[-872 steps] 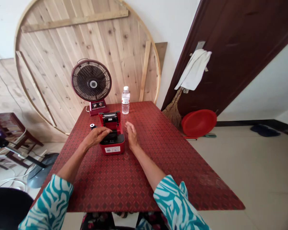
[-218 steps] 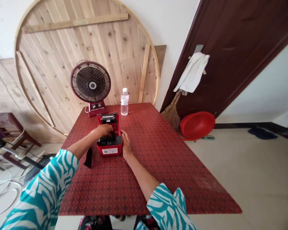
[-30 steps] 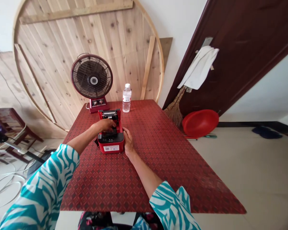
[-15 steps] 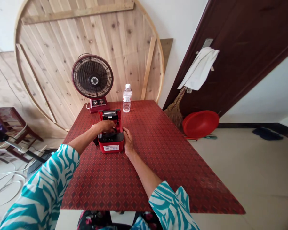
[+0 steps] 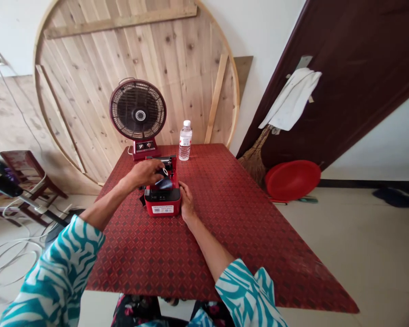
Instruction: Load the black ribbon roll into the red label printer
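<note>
At the red machine (image 5: 162,197), left hand (image 5: 145,173) grips a roll (image 5: 166,171) — right hand (image 5: 187,201) lies straight-fingered against the machine's side

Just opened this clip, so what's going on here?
A person is working at an open red-and-black printer on a red patterned table. The left hand is over the opening, its fingers holding a small dark roll with a pale core, partly hidden. The right hand is against the printer's right side. Behind stand a fan and a water bottle.
</note>
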Tool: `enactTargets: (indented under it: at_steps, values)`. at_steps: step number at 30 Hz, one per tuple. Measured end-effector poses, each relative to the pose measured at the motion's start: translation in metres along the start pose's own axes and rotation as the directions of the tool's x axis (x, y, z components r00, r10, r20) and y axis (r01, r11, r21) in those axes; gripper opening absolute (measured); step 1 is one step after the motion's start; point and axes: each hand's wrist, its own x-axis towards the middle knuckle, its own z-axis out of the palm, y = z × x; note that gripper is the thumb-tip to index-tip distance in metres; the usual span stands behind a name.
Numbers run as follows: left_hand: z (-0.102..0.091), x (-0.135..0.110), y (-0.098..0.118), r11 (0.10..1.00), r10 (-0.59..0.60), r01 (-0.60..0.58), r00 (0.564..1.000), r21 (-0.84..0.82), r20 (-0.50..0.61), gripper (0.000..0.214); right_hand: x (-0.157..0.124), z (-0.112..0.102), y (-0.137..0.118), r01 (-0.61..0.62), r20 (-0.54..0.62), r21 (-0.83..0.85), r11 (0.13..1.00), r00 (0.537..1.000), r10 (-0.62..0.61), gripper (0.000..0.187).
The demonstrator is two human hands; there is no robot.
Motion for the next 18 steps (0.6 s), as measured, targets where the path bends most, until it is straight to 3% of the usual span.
enactTargets:
  at_steps: [3,5,8,13,15,18]
  values:
    - [-0.020,-0.033,-0.024,0.953,-0.119,0.062,0.977,-0.298,-0.178,0.030,-0.001,-0.001,-0.001,-0.001,0.006,-0.007,1.000,1.000,0.001,0.038]
    - [-0.017,-0.055,-0.045,0.895,-0.252,0.130,0.936,-0.426,-0.244,0.030,-0.001,-0.002,-0.001,0.002,0.005,-0.020,1.000,1.000,-0.002,0.038]
    - [0.013,-0.079,-0.074,0.823,-0.361,0.189,0.903,-0.536,-0.235,0.031,-0.002,-0.002,-0.003,-0.004,-0.004,-0.025,1.000,1.000,0.004,0.039]
    - [0.077,-0.087,-0.096,0.802,-0.410,0.299,0.905,-0.517,-0.114,0.024,-0.005,0.000,-0.008,-0.059,-0.018,0.003,0.998,0.998,0.059,0.042]
    - [0.088,-0.087,-0.100,0.791,-0.397,0.296,0.914,-0.535,-0.082,0.025,-0.005,0.001,-0.009,-0.076,-0.023,0.018,0.997,0.997,0.077,0.042]
    - [0.088,-0.086,-0.110,0.759,-0.377,0.274,0.924,-0.590,-0.056,0.036,-0.006,0.001,-0.010,-0.087,-0.025,0.034,0.996,0.996,0.088,0.042]
